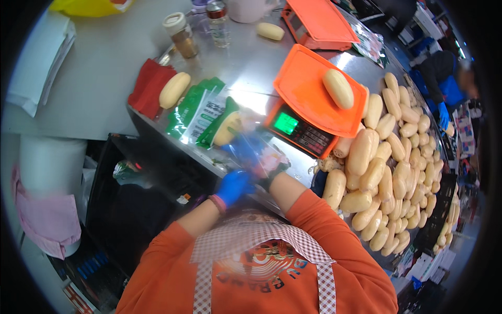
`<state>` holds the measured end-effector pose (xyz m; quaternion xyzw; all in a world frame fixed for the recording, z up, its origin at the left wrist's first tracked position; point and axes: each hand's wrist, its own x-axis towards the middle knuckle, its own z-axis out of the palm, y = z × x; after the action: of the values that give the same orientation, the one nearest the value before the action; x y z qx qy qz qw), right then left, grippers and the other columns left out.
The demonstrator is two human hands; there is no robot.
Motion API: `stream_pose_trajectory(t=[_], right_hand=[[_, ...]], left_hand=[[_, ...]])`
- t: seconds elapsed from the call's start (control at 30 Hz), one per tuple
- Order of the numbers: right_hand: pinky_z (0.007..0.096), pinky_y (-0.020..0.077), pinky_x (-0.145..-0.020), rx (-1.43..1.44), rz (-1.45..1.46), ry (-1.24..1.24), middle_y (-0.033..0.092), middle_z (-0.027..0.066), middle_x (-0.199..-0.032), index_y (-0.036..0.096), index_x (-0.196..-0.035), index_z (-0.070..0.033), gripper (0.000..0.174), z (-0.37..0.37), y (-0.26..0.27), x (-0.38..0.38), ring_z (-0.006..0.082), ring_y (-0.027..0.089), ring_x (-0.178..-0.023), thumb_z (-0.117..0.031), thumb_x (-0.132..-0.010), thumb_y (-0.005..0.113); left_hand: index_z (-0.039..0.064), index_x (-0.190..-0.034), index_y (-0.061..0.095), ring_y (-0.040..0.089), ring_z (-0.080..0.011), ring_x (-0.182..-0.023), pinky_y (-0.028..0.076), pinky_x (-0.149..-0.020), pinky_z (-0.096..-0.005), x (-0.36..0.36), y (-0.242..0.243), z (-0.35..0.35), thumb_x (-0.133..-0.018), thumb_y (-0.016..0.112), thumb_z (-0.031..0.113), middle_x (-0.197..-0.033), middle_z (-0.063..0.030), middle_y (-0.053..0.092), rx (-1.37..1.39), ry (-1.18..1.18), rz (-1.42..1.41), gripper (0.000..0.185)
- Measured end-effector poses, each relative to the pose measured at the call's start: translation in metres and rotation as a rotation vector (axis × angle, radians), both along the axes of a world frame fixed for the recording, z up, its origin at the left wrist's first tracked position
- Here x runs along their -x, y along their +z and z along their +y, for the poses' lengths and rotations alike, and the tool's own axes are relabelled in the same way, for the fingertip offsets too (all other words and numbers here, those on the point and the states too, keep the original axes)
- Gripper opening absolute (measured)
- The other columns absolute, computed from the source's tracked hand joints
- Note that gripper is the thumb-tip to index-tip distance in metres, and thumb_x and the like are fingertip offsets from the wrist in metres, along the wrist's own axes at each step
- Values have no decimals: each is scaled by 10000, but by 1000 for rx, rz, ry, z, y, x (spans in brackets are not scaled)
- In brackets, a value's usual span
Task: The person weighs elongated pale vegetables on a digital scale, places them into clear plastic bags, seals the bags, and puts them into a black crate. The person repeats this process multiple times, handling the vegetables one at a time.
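My right hand (249, 151), in a blue glove, is under clear printed plastic film, its fingers around the lower end of a peeled lotus root section (227, 129). Green-edged plastic lies along that section's left side. My left hand (235, 187), also blue-gloved, is beside the film near my right wrist; motion blur hides its fingertips. Green-and-clear printed bags (192, 114) lie flat beyond my hands. Another root section (175, 90) rests by a red cloth (151, 88). An orange scale (313, 94) with a lit green display bears one more section (338, 89).
Many lotus root sections (374, 172) are heaped at the right. Two lidded jars (181, 35), (218, 23) and a second orange scale (321, 23) stand at the back. A dark crate (106, 176) is below the table's edge. A blue-gloved co-worker (439, 78) stands far right.
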<state>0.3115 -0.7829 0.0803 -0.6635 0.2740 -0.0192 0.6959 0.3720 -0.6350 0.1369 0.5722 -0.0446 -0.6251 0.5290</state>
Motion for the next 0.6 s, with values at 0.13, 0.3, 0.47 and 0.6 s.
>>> stream_pose_trajectory(t=[0.13, 0.3, 0.47, 0.6], right_hand=[[385, 524, -848, 67, -26, 15, 673, 127, -1079, 625, -1282, -94, 367, 0, -10, 5, 273, 655, -947, -285, -970, 605], [390, 522, -867, 340, -18, 109, 680, 127, -1077, 639, -1278, -102, 361, -1, 2, 61, 282, 658, -953, -279, -965, 613], [398, 523, -876, 532, 65, -34, 685, 137, -1070, 665, -1257, -116, 335, 23, 57, 150, 302, 660, -956, -258, -957, 621], [372, 531, -842, 457, 11, -400, 695, 131, -1049, 667, -1251, -80, 329, 30, 106, 225, 259, 677, -924, -211, -951, 635]], left_hand=[[7, -1192, 595, 688, -193, -789, 575, -683, -309, -2, -22, 4, -1026, 553, 214, -986, -103, 667, -55, -187, -328, 269], [25, -1026, 651, 637, -148, -753, 534, -649, -306, 2, -12, 10, -1006, 570, 180, -912, -48, 651, 4, -73, -208, 176], [55, -1044, 629, 653, -153, -741, 553, -623, -291, -5, -16, 12, -988, 599, 208, -897, -40, 632, 29, -87, -207, 165], [42, -912, 590, 626, -294, -753, 512, -614, -382, -16, -34, 12, -872, 701, 174, -822, -131, 604, 75, -327, -707, 177]])
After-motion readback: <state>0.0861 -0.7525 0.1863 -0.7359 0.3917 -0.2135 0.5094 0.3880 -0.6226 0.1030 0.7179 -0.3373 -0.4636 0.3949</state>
